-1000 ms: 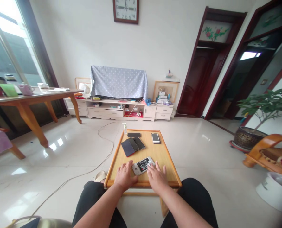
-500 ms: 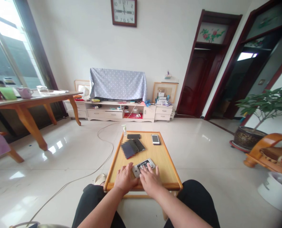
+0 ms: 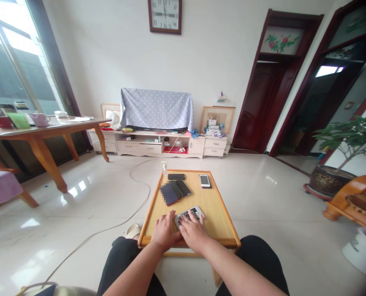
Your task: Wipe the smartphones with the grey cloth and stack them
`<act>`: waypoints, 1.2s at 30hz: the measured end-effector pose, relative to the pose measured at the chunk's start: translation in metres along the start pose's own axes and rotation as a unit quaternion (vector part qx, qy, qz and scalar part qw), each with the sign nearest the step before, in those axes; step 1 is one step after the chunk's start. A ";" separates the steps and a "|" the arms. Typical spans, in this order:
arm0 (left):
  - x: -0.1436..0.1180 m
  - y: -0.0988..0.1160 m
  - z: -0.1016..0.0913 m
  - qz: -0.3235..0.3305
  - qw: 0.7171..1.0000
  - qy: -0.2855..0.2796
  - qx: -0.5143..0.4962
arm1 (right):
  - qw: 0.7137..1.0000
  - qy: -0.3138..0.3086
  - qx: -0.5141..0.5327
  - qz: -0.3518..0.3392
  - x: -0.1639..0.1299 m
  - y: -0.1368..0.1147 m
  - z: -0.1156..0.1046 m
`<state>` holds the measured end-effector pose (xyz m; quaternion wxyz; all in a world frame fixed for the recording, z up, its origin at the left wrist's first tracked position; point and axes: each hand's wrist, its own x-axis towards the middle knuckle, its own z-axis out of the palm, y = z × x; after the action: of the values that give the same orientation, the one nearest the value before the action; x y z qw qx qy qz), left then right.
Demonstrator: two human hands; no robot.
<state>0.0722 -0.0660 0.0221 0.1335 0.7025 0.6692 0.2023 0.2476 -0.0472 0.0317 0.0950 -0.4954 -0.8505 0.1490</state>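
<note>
On the low table (image 3: 215,213), both hands (image 3: 166,230) (image 3: 193,232) cover an opened phone (image 3: 189,214), label unreadable.

Colours around the honey-yellow low table (image 3: 215,213)

On the table, whose rim is a deeper orange-brown, the phone (image 3: 189,214) under both hands shows a silver-grey frame and a black inner panel with white print; further along the table lies a white phone (image 3: 205,180) with a black screen, and to its left a fan of black and dark navy phones (image 3: 175,190). Beyond the table a pale blue cloth (image 3: 157,109) is dotted with white over a cream cabinet (image 3: 158,146). Above that, the clock (image 3: 165,15) has a dark red-brown frame and white face. The doorframes (image 3: 253,82) to the table's right are deep maroon, the floor (image 3: 263,197) glossy off-white. The trousers (image 3: 121,263) nearest the table are black.
</note>
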 end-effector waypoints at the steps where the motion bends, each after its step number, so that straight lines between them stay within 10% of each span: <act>1: 0.000 -0.001 0.001 0.004 1.000 0.003 -0.002 | 1.000 0.001 0.000 0.010 0.001 0.002 -0.001; 7: 0.001 -0.004 0.002 0.005 1.000 -0.004 0.009 | 0.982 0.017 -0.034 0.183 0.025 0.034 -0.023; 17: 0.001 -0.002 0.000 -0.002 1.000 -0.005 0.002 | 0.999 0.006 0.035 0.019 0.013 -0.036 0.003; 25: -0.003 -0.005 -0.002 0.001 1.000 0.018 -0.017 | 0.999 0.021 0.009 0.024 -0.036 -0.009 0.002; 36: -0.007 -0.008 -0.005 -0.013 1.000 0.015 0.001 | 0.999 0.034 -0.014 0.028 0.009 -0.032 0.016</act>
<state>0.0625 -0.0727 0.0224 0.1254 0.6903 0.6807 0.2106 0.2121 -0.0566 0.0284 0.1130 -0.5250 -0.8346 0.1228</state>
